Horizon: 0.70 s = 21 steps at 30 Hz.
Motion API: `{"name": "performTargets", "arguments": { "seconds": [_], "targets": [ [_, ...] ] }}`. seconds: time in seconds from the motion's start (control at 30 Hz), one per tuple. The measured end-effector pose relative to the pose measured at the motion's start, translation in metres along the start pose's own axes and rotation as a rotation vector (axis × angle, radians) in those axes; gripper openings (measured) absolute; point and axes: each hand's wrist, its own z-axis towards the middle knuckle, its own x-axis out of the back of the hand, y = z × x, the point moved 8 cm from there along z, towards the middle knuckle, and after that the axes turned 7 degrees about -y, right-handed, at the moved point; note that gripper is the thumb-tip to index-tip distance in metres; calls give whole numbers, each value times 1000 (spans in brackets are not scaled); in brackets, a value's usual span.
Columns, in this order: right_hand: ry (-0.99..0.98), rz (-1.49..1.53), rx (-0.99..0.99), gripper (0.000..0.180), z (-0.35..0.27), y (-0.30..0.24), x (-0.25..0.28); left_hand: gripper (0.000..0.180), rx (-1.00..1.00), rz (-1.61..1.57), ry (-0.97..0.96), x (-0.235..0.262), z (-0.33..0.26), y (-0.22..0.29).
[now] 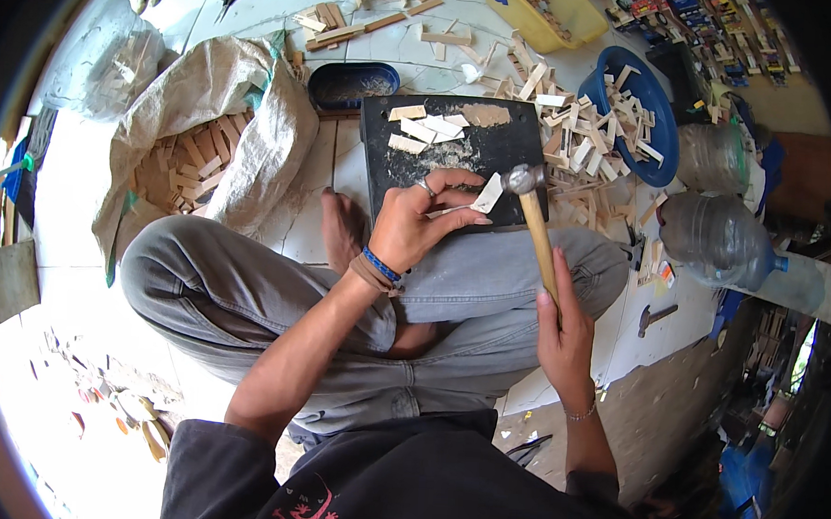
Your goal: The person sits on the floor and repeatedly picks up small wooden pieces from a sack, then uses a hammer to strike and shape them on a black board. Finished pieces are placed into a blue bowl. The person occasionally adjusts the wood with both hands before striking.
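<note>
Between thumb and fingers of my left hand [428, 208] is a small pale wood piece [487, 194], held over the near right part of a black board [383, 164]. My right hand [565, 331] is wrapped round the wooden handle of a hammer [537, 230]. Its round metal head is up beside the wood piece; I cannot tell whether they touch. Several flat wood pieces [430, 127] lie on the far part of the board, among sawdust. My left fingers partly hide the held piece.
A woven sack [285, 140] of wood pieces stands at left, by a dark blue tray [325, 104]. A blue basin [666, 113] with wood pieces spilling out stands at right. Beyond are a yellow tub [540, 31] and scissors [227, 3]. A second hammer [657, 318] lies right.
</note>
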Motion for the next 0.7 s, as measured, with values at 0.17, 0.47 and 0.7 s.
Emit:
{"name": "performTargets", "arguments": {
  "seconds": [0.17,0.47,0.7],
  "targets": [
    [-17,-63,-41,57,-22,0,15,33,-7,-13,-12,-3,-1,-2],
    [4,-164,-5,58,-19,10,11,28,16,-4,14,0,0,-8],
    [56,-141,148,59,-21,3,-4,29,-9,-17,46,-1,-2,-8]
  ]
}}
